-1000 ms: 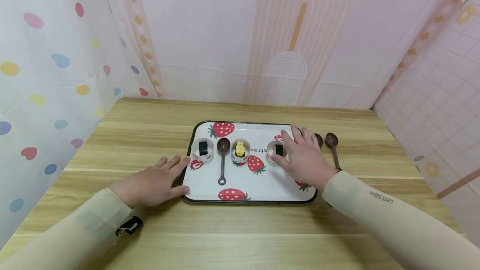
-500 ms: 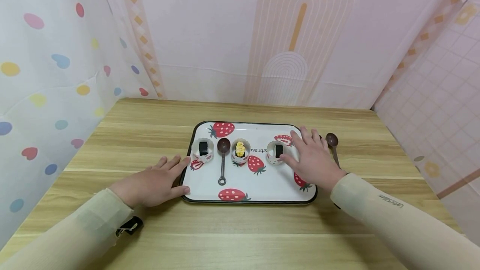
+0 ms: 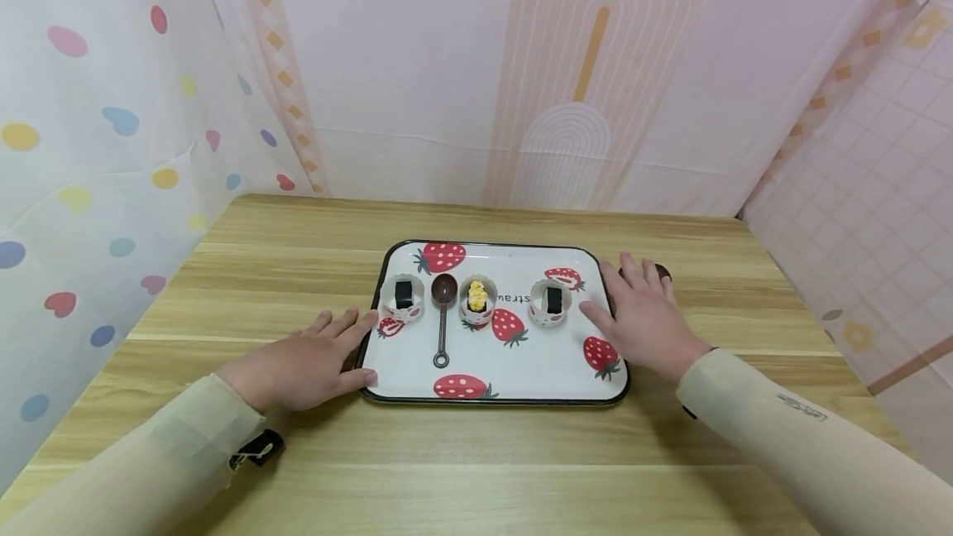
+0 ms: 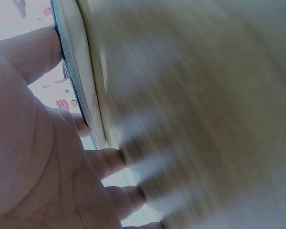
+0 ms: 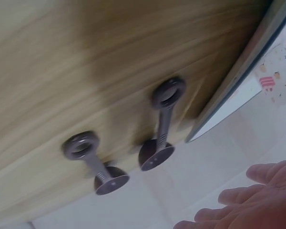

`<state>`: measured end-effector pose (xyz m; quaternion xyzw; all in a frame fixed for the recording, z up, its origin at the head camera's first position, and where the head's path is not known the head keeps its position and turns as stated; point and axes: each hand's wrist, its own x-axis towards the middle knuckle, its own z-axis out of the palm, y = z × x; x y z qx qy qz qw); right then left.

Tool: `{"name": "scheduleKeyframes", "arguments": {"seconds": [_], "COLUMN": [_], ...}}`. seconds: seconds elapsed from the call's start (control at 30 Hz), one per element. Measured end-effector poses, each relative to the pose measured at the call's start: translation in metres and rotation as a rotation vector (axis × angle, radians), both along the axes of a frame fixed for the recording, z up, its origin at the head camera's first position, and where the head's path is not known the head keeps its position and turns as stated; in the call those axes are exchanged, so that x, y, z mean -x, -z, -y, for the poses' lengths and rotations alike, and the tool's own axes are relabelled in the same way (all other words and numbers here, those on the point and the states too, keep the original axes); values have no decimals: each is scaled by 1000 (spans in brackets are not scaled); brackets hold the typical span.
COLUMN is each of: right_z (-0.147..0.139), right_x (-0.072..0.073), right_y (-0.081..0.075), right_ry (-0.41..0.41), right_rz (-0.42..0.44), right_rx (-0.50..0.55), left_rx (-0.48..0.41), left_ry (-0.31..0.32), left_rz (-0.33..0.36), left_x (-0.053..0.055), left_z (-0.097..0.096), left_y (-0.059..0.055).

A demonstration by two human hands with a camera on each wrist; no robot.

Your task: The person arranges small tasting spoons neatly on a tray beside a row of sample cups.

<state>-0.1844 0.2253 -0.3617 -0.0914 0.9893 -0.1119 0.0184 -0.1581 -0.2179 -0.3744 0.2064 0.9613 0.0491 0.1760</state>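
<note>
My left hand (image 3: pixel 298 366) rests with straight fingers at the left rim of a white strawberry-print tray (image 3: pixel 521 375); its thumb lies over the rim in the left wrist view. My right hand (image 3: pixel 644 313) is spread over the tray's right rim and holds nothing. Under it, partly hidden, are two brown measuring spoons; the right wrist view shows a nearer spoon (image 5: pixel 164 124) and a farther spoon (image 5: pixel 93 160) on the table beside the tray. On the tray, a third measuring spoon (image 3: pixel 442 317) lies between a left paper cup (image 3: pixel 403 314) and a middle paper cup (image 3: pixel 476 318).
The left cup and a right paper cup (image 3: pixel 547 319) each hold a white piece with a black band; the middle one holds a piece topped with yellow bits (image 3: pixel 476 296). Beneath is a wooden table (image 3: pixel 476 470). Printed curtains (image 3: pixel 417 81) hang behind and at both sides.
My right hand has moved right, from over the right paper cup to the tray's right rim and the two spoons there. My left hand and the things on the tray stay put.
</note>
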Motion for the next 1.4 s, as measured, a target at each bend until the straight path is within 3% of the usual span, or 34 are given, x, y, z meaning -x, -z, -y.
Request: {"name": "scheduleKeyframes", "arguments": {"seconds": [0.27, 1.2, 1.4], "right_z": [-16, -51, -59], "right_x": [-2, -4, -5], "right_y": [1, 11, 13], "right_ry": [9, 81, 74], "right_rz": [-25, 44, 44], "right_rx": [6, -21, -72], "left_rx": [-3, -2, 1], "left_ry": [1, 7, 2], "left_rz": [-1, 2, 7], "left_x": [-1, 1, 1], "left_z": [0, 0, 0], "left_y": [-1, -1, 0]}}
